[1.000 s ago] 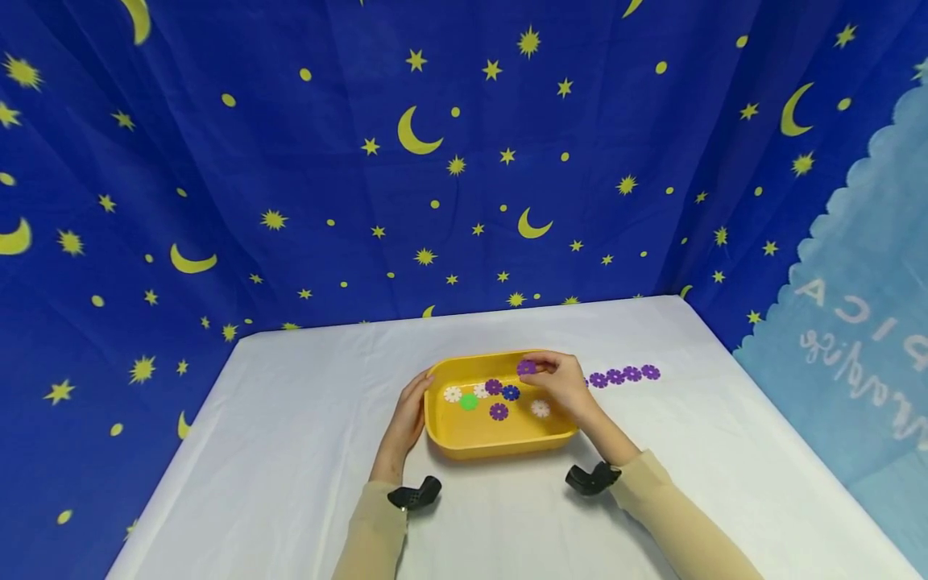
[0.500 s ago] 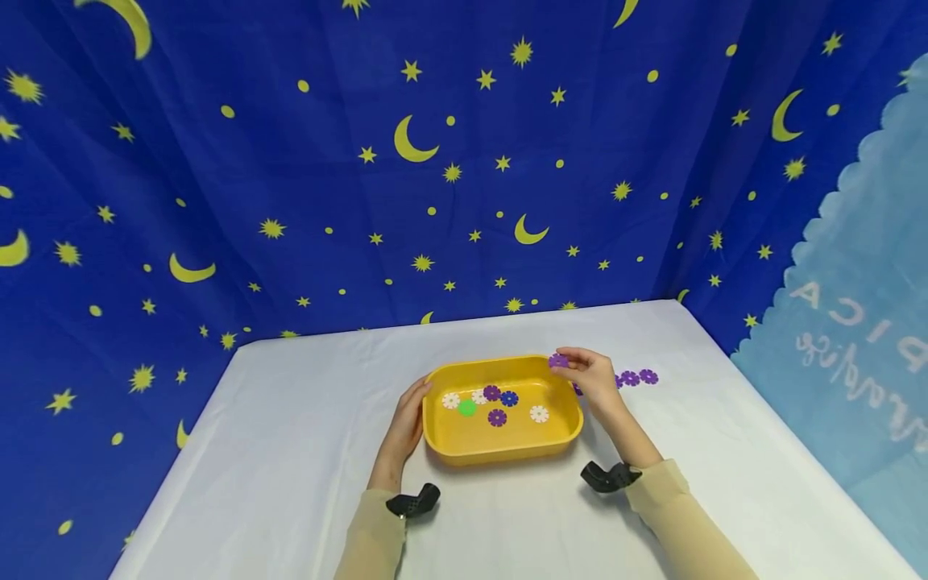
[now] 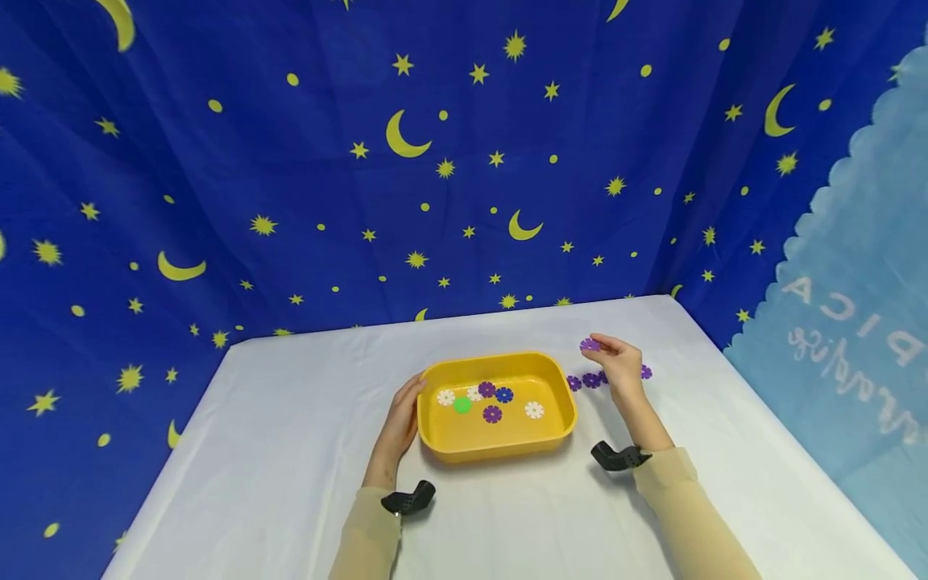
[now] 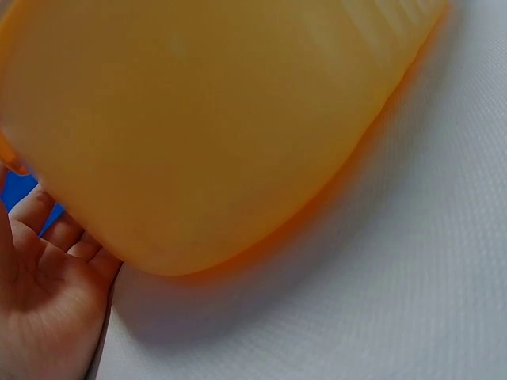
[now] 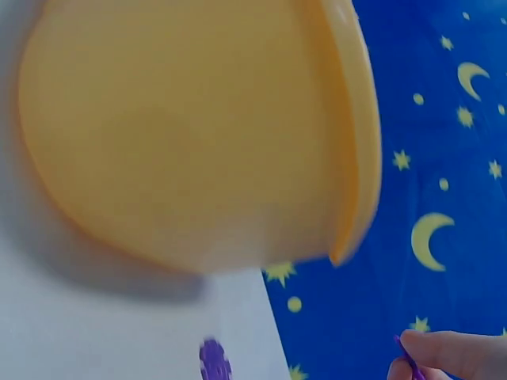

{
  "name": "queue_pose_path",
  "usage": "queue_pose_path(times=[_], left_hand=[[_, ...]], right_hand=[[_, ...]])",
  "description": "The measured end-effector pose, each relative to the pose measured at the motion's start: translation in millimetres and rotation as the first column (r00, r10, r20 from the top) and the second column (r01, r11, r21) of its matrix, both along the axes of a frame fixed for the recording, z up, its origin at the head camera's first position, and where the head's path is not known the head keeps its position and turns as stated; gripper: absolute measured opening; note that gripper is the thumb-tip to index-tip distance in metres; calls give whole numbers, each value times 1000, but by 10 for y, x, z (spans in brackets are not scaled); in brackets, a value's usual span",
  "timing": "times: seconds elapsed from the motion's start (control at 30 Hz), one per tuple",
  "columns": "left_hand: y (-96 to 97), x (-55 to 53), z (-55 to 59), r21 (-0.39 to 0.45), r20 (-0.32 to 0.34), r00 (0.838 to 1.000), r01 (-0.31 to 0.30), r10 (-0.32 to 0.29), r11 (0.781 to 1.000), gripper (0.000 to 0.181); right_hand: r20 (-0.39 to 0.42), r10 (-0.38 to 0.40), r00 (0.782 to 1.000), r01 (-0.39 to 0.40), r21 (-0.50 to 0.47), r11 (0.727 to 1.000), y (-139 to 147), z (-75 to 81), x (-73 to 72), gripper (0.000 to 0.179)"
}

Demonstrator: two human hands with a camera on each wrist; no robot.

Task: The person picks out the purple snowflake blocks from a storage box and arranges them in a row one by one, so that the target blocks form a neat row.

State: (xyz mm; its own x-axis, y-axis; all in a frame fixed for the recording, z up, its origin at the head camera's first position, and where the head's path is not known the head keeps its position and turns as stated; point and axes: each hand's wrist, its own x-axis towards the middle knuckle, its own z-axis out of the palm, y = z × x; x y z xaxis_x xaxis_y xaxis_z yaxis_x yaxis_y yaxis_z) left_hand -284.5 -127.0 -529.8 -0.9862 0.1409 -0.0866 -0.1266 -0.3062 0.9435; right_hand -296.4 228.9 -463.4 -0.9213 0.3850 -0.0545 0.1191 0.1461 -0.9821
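In the head view my right hand [image 3: 619, 362] pinches a purple snowflake disc [image 3: 590, 345] between thumb and fingertips, up beyond the right end of the yellow tub [image 3: 496, 453]. The right wrist view shows that disc [image 5: 410, 360] edge-on in the fingertips. Partly behind the hand lies a row of purple snowflake discs [image 3: 592, 380] on the table. My left hand [image 3: 399, 419] grips the tub's left side near the rim; in the left wrist view its fingers [image 4: 63, 233] lie against the wall. Inside the tub are white discs [image 3: 534, 411], purple discs [image 3: 492, 414], a blue disc [image 3: 503, 395] and a green disc [image 3: 461, 405].
A white cloth covers the table [image 3: 290, 435]. Behind it hangs a blue curtain [image 3: 326, 185] with yellow moons and stars, and a light-blue lettered cloth [image 3: 855, 298] is at the right. Black wrist-worn devices [image 3: 409, 499] sit on both forearms.
My right hand has carried the purple snowflake disc from above the tub rightward, out past its right end to over the row. The left hand stays at the tub's side.
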Motion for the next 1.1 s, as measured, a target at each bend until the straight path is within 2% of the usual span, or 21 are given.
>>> queue_pose_path(times=[0.23,0.37,0.5,0.63,0.77,0.9,1.1], left_hand=[[-7,11,-9,7,13,1000,-4,4,1000,54],[-6,26,-14,-4,21,1000,-9,9,1000,54],[-11,33,-21,-13,18,1000,-6,6,1000,56],[-12,40,-28,-10,8,1000,-3,3,1000,56],[-10,41,-33,-2,17,1000,-7,7,1000,54],[-5,34,-25,-5,16,1000,-8,8,1000,53],[1,2,-18,-8,-20,1000,-6,6,1000,54]], right_hand=[[-12,-113,993,113,-57,992,227,-30,-6,42],[-64,-146,987,135,-148,980,358,-83,-2,41],[-56,-186,981,172,-196,965,465,-110,-2,41],[-35,-249,968,234,-238,943,559,-130,4,42],[-19,-322,946,302,-304,904,646,-184,-5,43],[35,-355,934,348,-307,886,734,-218,-17,42],[57,-358,932,361,-242,901,852,-236,-31,41]])
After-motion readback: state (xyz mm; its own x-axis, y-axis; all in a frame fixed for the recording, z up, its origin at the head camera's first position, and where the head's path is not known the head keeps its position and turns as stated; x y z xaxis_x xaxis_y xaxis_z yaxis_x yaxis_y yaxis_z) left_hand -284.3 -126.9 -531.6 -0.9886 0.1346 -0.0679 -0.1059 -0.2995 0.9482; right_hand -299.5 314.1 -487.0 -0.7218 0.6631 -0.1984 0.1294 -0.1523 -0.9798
